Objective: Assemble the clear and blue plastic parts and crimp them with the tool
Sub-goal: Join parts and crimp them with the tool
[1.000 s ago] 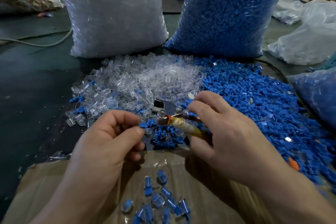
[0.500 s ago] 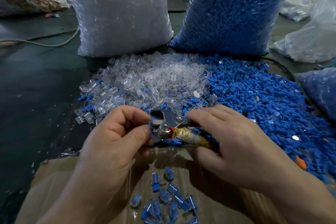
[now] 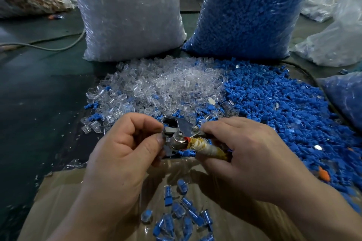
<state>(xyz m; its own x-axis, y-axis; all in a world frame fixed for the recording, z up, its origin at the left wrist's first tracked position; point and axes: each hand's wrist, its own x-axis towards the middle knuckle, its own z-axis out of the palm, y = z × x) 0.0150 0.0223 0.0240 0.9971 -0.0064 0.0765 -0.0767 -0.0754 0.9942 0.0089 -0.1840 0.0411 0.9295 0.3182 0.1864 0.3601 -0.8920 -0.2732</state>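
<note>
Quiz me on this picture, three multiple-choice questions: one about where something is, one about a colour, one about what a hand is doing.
1. Where do the assembled pieces lie? A in the cardboard box nearest the camera; B on a shelf; C in a bucket.
2. What colour is the wrap on the tool handle? A green; B yellowish; C black.
3. What is the right hand doing? A lying flat; B holding a cup; C gripping the tool's handle.
Answers: 1 A, they lie on its plastic lining; 2 B, yellowish tape covers it; 3 C, its fingers curl round it.
</note>
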